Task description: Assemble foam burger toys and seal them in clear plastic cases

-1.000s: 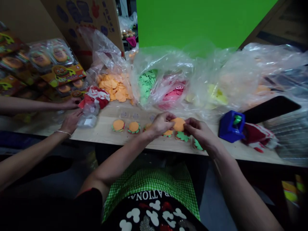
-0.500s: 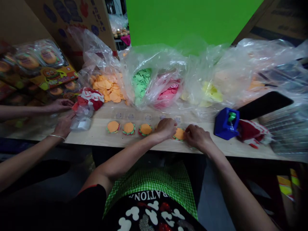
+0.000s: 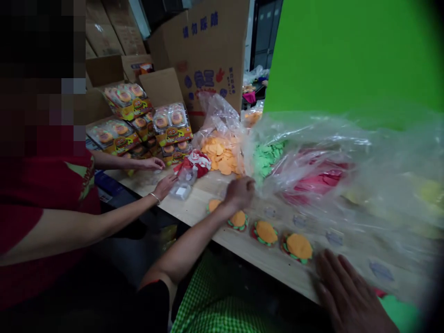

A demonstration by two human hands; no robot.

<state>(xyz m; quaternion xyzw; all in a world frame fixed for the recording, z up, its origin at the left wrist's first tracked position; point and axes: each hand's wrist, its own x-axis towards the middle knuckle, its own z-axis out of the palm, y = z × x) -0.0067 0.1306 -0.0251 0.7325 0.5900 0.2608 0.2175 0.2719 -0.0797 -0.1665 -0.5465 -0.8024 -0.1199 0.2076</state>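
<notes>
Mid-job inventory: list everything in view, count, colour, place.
Burgers: four visible, orange-topped, row on table
Green piece: one, green, lower right
Loose pieces: uncounted, orange, green, pink, yellow, behind burgers
Plastic bags: several, clear, around loose pieces
Cloth: one bundle, red-white, left of loose pieces
Containers: uncounted, clear, before cloth
Burger packs: several, orange-yellow, rear left
Cartons: several, brown, rear
Panel: one, green, rear
Co-worker: one, red shirt, left
Left hand: one, bare, near loose pieces
Right hand: one, bare, right foreground

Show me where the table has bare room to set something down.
Mainly the table between the clear packs and the leftmost burger; also a thin strip along the near edge, in front of the burger row. Crowded: the back, lined with bags, and around the right hand.
</notes>
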